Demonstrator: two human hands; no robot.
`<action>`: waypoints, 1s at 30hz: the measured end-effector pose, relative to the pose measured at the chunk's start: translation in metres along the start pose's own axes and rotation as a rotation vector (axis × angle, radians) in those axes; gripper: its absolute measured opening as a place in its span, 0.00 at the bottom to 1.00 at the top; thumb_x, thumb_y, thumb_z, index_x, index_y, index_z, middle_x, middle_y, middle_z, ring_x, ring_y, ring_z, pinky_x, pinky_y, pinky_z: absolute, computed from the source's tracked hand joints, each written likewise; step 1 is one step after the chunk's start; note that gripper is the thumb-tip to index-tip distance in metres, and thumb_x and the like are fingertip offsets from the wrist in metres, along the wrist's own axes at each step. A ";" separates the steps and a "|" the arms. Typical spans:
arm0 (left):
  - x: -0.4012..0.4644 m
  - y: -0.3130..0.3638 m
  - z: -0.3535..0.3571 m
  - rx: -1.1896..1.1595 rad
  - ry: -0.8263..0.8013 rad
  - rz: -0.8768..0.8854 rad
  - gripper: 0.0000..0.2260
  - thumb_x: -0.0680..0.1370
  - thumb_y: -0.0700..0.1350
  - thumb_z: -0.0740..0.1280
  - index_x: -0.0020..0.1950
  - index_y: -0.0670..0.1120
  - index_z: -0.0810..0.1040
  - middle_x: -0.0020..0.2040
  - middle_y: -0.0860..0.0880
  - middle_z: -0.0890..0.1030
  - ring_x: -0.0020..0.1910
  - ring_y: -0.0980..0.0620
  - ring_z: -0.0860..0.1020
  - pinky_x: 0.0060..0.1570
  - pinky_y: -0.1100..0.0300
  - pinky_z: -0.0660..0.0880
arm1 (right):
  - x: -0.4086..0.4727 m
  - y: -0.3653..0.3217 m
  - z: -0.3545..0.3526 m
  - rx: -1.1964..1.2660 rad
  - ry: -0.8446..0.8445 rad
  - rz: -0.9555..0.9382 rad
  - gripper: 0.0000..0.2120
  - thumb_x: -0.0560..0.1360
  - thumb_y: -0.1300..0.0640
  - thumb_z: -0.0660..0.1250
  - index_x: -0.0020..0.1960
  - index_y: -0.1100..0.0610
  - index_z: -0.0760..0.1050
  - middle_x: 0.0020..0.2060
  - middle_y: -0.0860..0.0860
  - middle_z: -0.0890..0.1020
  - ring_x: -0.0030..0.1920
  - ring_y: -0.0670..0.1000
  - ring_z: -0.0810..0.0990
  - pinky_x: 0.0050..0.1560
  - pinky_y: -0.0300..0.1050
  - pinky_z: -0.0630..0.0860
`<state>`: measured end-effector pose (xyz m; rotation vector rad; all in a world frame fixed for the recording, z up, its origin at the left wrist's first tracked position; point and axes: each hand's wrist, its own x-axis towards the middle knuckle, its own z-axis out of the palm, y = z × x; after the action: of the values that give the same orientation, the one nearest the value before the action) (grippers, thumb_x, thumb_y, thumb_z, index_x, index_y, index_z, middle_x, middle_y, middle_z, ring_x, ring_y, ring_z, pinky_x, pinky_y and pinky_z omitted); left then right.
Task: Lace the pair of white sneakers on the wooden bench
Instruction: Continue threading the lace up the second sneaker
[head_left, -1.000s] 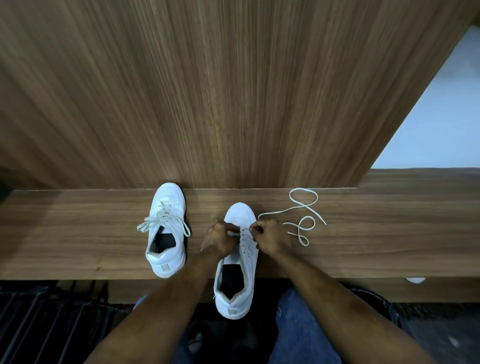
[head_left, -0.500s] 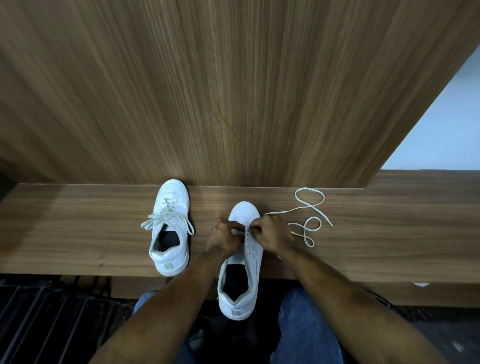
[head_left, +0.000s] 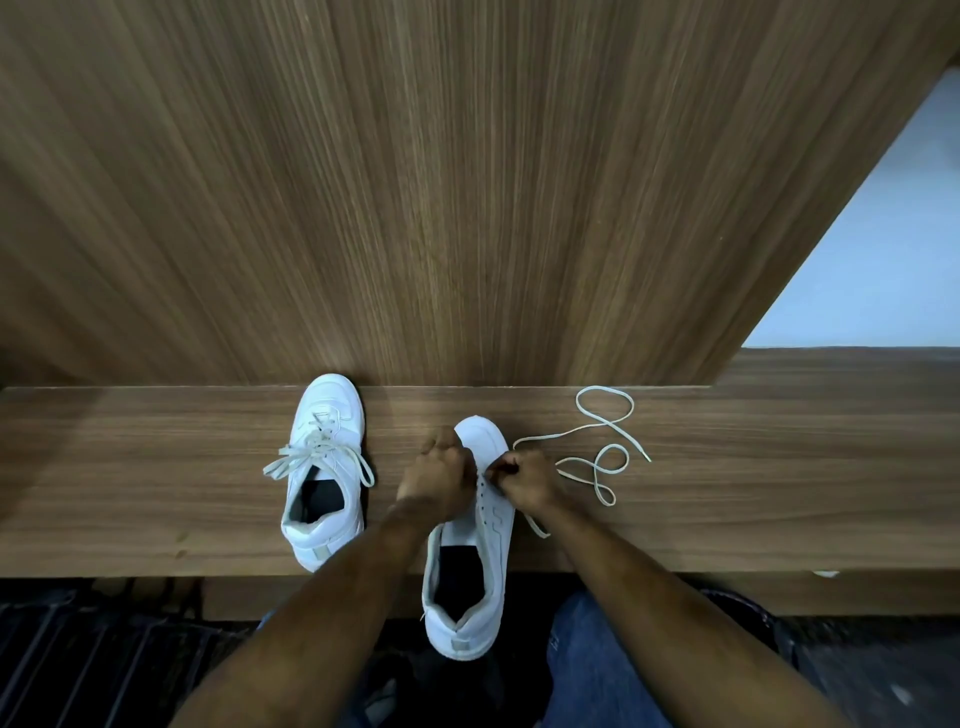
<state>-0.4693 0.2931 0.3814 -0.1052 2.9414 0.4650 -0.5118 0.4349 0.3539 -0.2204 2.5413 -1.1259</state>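
**One sneaker laced, the second barely begun**

The laced white low-top sneaker (head_left: 324, 470) stands on the long wooden bench (head_left: 779, 493), toe against the wood-grain back panel (head_left: 467, 182), its cream lace tied loosely; just beside it, on the person's right, the unlaced white sneaker (head_left: 470, 551) lies with its heel hanging past the bench's front edge; the left hand (head_left: 439, 480) is curled over the toe end and the eyelets on that side, and whether it pinches lace or only steadies the shoe cannot be told; the right hand (head_left: 522, 480) is closed tight, fingertips pinching what looks like the loose cream shoelace (head_left: 605, 457) at the frontmost eyelets; the rest of that lace trails away in loops across the bench, with a short tail showing under the right wrist.

Judging from this, the threading is at its first row; the risks are plain enough: the two ends may come out uneven if the lace is not centred now; the trailing loops could knot as they are drawn in; a firm tug could tip the overhanging shoe off the front edge, since little of its sole rests on wood.
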 end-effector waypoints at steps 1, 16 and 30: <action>0.000 -0.004 -0.003 -0.036 0.013 0.031 0.08 0.78 0.46 0.63 0.52 0.46 0.80 0.59 0.46 0.68 0.55 0.44 0.76 0.51 0.52 0.75 | 0.000 -0.001 0.000 -0.001 0.000 0.006 0.06 0.72 0.56 0.71 0.46 0.53 0.85 0.45 0.50 0.86 0.45 0.50 0.83 0.48 0.45 0.79; -0.012 -0.017 -0.006 -0.839 0.056 -0.231 0.06 0.75 0.39 0.71 0.49 0.42 0.76 0.40 0.48 0.76 0.39 0.53 0.75 0.40 0.56 0.74 | -0.005 -0.020 0.006 -0.117 -0.004 -0.242 0.07 0.74 0.56 0.69 0.48 0.56 0.84 0.52 0.53 0.79 0.53 0.54 0.79 0.52 0.49 0.75; -0.007 -0.043 -0.004 -0.562 -0.108 -0.203 0.09 0.73 0.37 0.67 0.48 0.44 0.85 0.42 0.48 0.84 0.42 0.52 0.79 0.46 0.56 0.77 | -0.018 -0.052 0.001 -0.689 -0.020 -0.384 0.11 0.75 0.56 0.62 0.49 0.62 0.80 0.53 0.56 0.75 0.51 0.59 0.78 0.40 0.46 0.67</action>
<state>-0.4594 0.2517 0.3733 -0.4230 2.5727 1.2013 -0.4947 0.4041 0.3961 -0.9105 2.8437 -0.2952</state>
